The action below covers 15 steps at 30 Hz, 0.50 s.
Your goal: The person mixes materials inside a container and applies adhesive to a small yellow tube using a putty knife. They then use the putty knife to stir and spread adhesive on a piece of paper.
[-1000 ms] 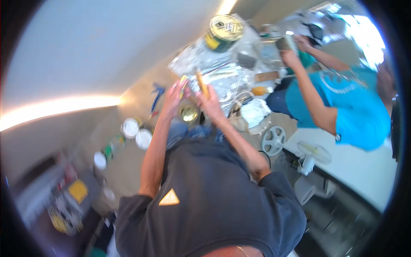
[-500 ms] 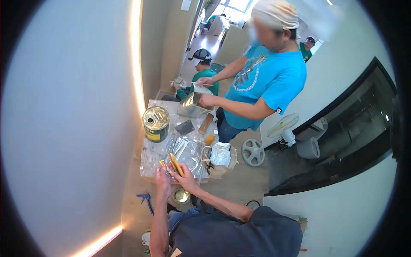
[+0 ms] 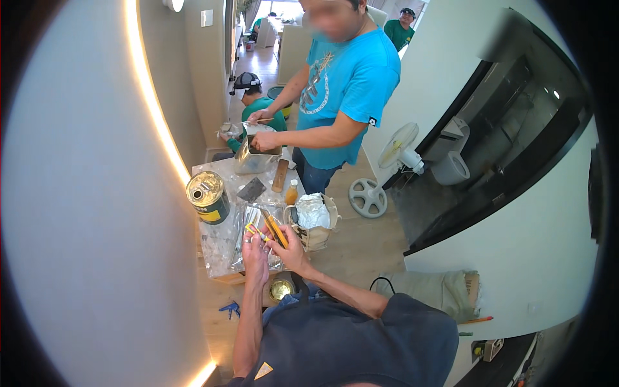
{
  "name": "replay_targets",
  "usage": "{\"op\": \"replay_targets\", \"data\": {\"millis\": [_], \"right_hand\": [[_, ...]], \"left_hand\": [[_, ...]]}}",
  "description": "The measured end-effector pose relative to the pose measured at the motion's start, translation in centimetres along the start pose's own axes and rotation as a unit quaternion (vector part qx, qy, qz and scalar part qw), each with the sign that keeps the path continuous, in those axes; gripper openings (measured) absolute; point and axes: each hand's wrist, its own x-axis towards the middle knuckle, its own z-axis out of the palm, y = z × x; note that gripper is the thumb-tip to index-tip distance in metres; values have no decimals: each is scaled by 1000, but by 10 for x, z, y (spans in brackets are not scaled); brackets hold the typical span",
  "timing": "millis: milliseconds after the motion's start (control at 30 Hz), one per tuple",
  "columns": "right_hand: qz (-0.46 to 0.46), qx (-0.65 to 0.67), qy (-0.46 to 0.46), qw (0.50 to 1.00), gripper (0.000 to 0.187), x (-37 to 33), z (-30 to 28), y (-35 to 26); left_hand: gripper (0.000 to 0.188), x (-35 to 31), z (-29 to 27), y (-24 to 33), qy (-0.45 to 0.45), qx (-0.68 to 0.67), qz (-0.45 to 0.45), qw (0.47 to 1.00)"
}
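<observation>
Bench (image 3: pixel 216 248): beneath and ahead of the hands (image 3: pixel 294 254)
Drum (image 3: pixel 209 198): on the bench, ahead and left
Metal tin (image 3: pixel 256 161): on its far end
Wooden board (image 3: pixel 280 175): between tin and hands
Bag (image 3: pixel 314 233): just right
Fan (image 3: pixel 370 198): farther right, on the floor
Caulking gun (image 3: pixel 230 310): behind left

Both forearms run forward from the torso and converge ahead of it, bare below the right sleeve. Left forearm (image 3: pixel 248 326) is near vertical in view, left grip (image 3: pixel 256 253) raised at its end, fingers bent in a pinch. Right forearm (image 3: pixel 342 293) slants up and leftward from a bent elbow; right grip (image 3: pixel 291 251) is wrapped, fingers curled. Grips sit side by side, fingers very near each other; can't tell if they touch.
</observation>
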Motion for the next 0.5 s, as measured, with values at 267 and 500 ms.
{"op": "replay_targets", "data": {"millis": [267, 500], "right_hand": [[-26, -27, -2, 999, 27, 0, 5, -23], [-22, -13, -14, 1000, 27, -2, 1, -18]], "left_hand": [[17, 9, 2, 10, 30, 10, 62, 998], [19, -18, -30, 17, 18, 115, 28, 993]]}}
